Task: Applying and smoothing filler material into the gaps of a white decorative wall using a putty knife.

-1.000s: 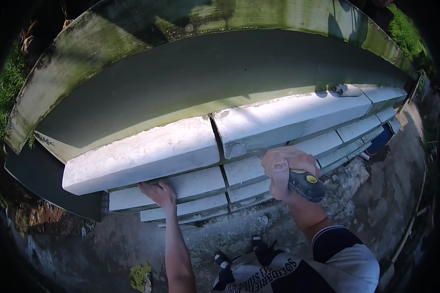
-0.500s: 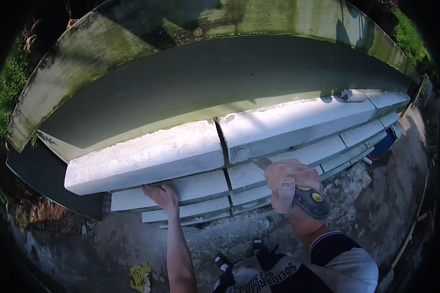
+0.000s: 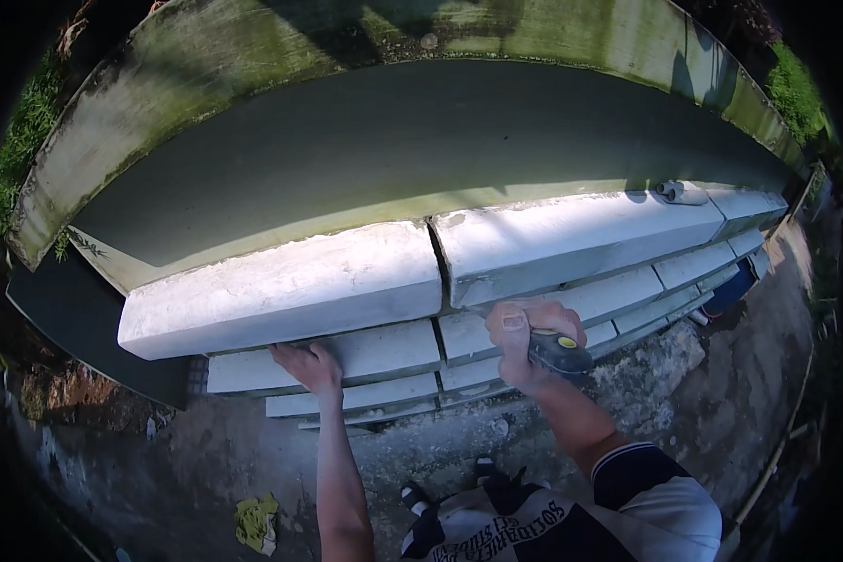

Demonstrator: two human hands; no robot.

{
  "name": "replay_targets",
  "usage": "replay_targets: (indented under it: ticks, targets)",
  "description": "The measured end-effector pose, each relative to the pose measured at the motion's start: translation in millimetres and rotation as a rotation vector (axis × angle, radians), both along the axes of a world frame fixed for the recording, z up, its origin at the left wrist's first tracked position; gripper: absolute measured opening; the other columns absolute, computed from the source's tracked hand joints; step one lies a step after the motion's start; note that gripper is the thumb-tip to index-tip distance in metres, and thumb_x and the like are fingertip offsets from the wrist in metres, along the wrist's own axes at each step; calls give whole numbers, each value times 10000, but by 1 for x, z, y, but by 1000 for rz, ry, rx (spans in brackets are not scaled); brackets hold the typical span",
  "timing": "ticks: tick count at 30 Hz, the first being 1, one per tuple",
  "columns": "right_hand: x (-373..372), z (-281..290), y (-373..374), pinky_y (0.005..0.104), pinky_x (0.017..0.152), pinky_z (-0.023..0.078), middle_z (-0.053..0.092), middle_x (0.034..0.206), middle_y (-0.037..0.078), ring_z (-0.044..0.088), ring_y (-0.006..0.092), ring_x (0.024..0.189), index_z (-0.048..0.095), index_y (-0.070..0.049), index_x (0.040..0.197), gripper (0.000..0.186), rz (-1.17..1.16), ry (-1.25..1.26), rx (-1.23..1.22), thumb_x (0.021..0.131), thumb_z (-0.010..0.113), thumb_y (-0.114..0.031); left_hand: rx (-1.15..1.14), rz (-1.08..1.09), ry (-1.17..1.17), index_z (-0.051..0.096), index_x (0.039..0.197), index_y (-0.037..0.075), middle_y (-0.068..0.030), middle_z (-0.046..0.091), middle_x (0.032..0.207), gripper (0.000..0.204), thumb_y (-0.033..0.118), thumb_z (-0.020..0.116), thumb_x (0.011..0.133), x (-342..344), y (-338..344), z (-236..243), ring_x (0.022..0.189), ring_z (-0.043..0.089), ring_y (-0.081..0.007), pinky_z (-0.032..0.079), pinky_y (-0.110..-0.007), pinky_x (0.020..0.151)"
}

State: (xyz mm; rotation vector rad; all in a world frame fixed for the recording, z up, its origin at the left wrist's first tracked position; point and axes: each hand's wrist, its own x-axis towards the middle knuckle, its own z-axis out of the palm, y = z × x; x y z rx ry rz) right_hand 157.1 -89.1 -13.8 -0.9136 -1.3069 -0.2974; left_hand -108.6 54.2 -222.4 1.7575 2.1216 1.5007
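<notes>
My right hand (image 3: 517,339) is wrapped round the black handle (image 3: 562,354), with a yellow ring at its end, of what looks like a scraper. Its blade is mostly hidden by the hand and blurred, close to the front lower edge of the right white block (image 3: 571,245). My left hand (image 3: 311,367) rests with fingers stretched out on the second row of slabs (image 3: 384,351). Its fingertips reach under the front edge of the left white block (image 3: 286,292), and nothing shows in them. A dark narrow gap separates the two top blocks.
A mossy concrete wall (image 3: 496,33) rises behind the stacked slabs. Short pale tubes (image 3: 684,193) lie on the right block. A yellow-green cloth (image 3: 256,523) is on the ground at left, and a dark blue object (image 3: 729,292) stands by the slabs' right end.
My right hand has moved left along the block's front edge with the scraper, nearer the gap, and the blade is now less visible. My left hand stays in place; the view has shifted slightly.
</notes>
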Motion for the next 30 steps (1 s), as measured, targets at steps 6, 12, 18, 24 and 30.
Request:
replay_targets:
  ticks: [6,12,18,24,30]
  targets:
    - [-8,-9,14,313,543,505,575,634,52,536,156,527,549,-37,785,180,194,81,-114,938,641,-9,14,-10,-27,185,1511,-156,-379,194,1571,748,152,455,885,4,-2,2,1469,193,-508,147,-535,1237]
    - [6,1,-11,306,567,543,582,635,43,572,162,529,514,-36,938,101,418,43,93,945,613,-19,45,-22,-17,193,1514,-149,-379,199,1569,748,138,456,876,5,-3,6,1469,197,-507,151,-531,1237]
    - [8,14,-16,295,533,492,653,711,52,643,170,600,541,-38,905,112,499,172,63,947,632,-85,16,6,-17,203,1515,-138,-376,203,1571,747,118,458,862,4,-4,6,1473,198,-499,153,-524,1240]
    - [-5,5,-16,284,574,503,661,717,64,636,134,603,593,-71,918,130,486,231,174,886,719,-68,23,6,-16,198,1519,-132,-376,210,1568,759,110,469,852,3,-8,11,1466,209,-499,155,-529,1238]
    - [8,13,-15,297,613,555,670,731,90,655,176,604,525,-34,996,167,506,5,74,902,663,-25,18,7,-11,202,1514,-140,-381,199,1570,747,116,465,863,2,-5,7,1464,207,-509,156,-531,1236]
